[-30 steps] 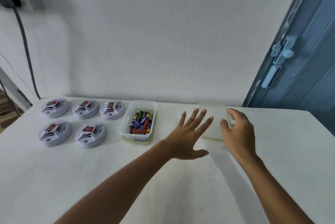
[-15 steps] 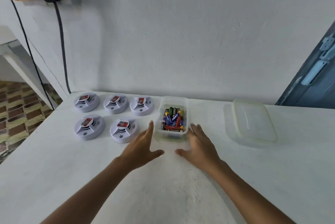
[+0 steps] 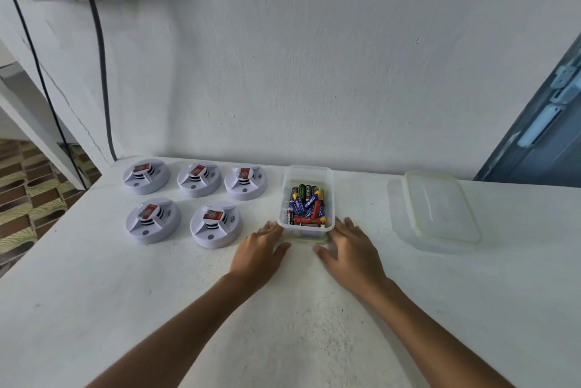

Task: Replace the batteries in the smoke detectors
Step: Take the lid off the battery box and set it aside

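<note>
- Bare skin on clear plastic: the left hand (image 3: 259,251) and right hand (image 3: 350,251) lie flat on the white desk (image 3: 283,324), fingers straight and loosely spread, holding nothing; each hand is its own grip here.
- Fingertips of both reach the near corners of the open battery tub (image 3: 306,197), left hand at its left corner, right hand at its right; whether they truly touch the wall I cannot tell.
- Inside the tub, a jumble of batteries (image 3: 306,207) in blue, green, red and black.
- Judged step: positioning the tub, with battery swapping not yet begun. Next move calls for closing both hands on the tub's sides, or picking up a detector.
- Five smoke detectors (image 3: 215,224) sit left of the tub in two rows, the nearest just beside the left hand.
- Off to the right, well apart, a lidded clear container (image 3: 440,211).
</note>
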`<action>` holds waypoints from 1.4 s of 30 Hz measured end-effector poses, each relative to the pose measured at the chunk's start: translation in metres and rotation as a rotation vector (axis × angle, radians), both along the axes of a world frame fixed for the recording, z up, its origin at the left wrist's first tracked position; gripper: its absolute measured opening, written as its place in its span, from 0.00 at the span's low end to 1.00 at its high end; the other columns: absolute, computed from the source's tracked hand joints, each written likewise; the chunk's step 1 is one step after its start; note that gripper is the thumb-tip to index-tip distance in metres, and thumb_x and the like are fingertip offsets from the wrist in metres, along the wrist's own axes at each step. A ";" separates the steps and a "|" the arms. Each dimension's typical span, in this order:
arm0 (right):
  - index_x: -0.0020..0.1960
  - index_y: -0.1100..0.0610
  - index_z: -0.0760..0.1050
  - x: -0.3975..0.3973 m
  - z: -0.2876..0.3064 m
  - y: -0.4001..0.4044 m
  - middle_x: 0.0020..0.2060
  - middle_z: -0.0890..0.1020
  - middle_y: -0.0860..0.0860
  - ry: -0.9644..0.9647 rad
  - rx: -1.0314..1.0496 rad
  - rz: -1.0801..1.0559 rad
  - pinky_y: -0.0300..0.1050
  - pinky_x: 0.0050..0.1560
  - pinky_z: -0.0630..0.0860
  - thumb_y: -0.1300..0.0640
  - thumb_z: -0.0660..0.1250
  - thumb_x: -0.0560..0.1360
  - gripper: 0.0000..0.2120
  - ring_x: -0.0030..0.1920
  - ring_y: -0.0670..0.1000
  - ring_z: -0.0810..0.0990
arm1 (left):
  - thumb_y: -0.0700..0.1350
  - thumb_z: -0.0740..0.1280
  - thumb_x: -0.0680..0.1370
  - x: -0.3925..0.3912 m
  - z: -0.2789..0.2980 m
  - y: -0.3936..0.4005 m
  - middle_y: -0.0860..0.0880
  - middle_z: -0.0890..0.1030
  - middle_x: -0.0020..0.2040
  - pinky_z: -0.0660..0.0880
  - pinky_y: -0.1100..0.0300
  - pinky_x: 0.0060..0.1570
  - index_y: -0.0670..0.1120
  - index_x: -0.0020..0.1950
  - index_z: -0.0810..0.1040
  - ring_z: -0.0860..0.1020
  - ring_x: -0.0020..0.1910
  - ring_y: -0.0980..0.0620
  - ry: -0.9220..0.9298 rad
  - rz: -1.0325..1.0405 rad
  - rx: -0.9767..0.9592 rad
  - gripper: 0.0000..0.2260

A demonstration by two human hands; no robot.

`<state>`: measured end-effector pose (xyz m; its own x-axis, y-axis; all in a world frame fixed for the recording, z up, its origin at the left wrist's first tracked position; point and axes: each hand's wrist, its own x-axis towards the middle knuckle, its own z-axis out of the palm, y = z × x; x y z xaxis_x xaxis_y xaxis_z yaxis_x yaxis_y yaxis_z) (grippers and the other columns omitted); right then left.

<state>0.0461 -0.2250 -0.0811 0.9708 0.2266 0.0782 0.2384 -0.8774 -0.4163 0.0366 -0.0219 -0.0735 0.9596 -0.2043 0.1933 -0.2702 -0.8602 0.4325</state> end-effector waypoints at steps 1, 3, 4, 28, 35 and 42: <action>0.73 0.51 0.66 0.000 0.000 -0.004 0.74 0.66 0.48 0.002 0.000 -0.003 0.52 0.74 0.58 0.41 0.61 0.77 0.28 0.76 0.56 0.59 | 0.46 0.69 0.77 0.001 0.000 -0.004 0.45 0.79 0.64 0.79 0.53 0.52 0.43 0.63 0.78 0.82 0.54 0.44 -0.003 -0.004 0.000 0.15; 0.73 0.51 0.66 0.001 0.001 -0.011 0.74 0.67 0.48 0.003 0.000 -0.009 0.52 0.74 0.58 0.41 0.61 0.77 0.27 0.76 0.56 0.59 | 0.47 0.68 0.78 0.002 -0.001 -0.012 0.45 0.78 0.65 0.79 0.53 0.53 0.43 0.64 0.77 0.81 0.55 0.45 0.000 -0.003 0.008 0.16; 0.73 0.50 0.66 0.001 0.002 -0.016 0.74 0.67 0.48 0.001 0.001 -0.014 0.52 0.74 0.58 0.41 0.61 0.77 0.27 0.76 0.56 0.59 | 0.47 0.68 0.78 0.003 0.000 -0.016 0.46 0.78 0.65 0.79 0.53 0.54 0.43 0.65 0.77 0.81 0.56 0.45 0.004 -0.001 0.012 0.17; 0.45 0.62 0.83 -0.017 0.062 -0.079 0.41 0.85 0.54 -0.497 0.228 -0.124 0.45 0.40 0.82 0.63 0.66 0.70 0.08 0.42 0.52 0.84 | 0.44 0.62 0.73 0.032 0.064 -0.069 0.46 0.84 0.50 0.75 0.60 0.50 0.40 0.50 0.83 0.80 0.51 0.46 -0.462 -0.132 -0.211 0.13; 0.48 0.59 0.78 -0.023 0.071 -0.138 0.44 0.81 0.51 -0.241 0.667 -0.610 0.24 0.38 0.71 0.67 0.68 0.74 0.05 0.42 0.46 0.78 | 0.43 0.68 0.76 0.056 0.065 -0.189 0.44 0.75 0.68 0.68 0.51 0.68 0.43 0.66 0.77 0.67 0.73 0.45 -0.134 -0.498 -0.047 0.18; 0.47 0.66 0.73 -0.040 0.072 -0.162 0.44 0.77 0.61 0.546 1.730 -0.986 0.50 0.44 0.77 0.67 0.66 0.75 0.03 0.42 0.57 0.77 | 0.47 0.60 0.82 0.074 0.058 -0.235 0.47 0.67 0.74 0.61 0.53 0.71 0.49 0.71 0.72 0.62 0.75 0.44 -0.112 -0.480 0.120 0.17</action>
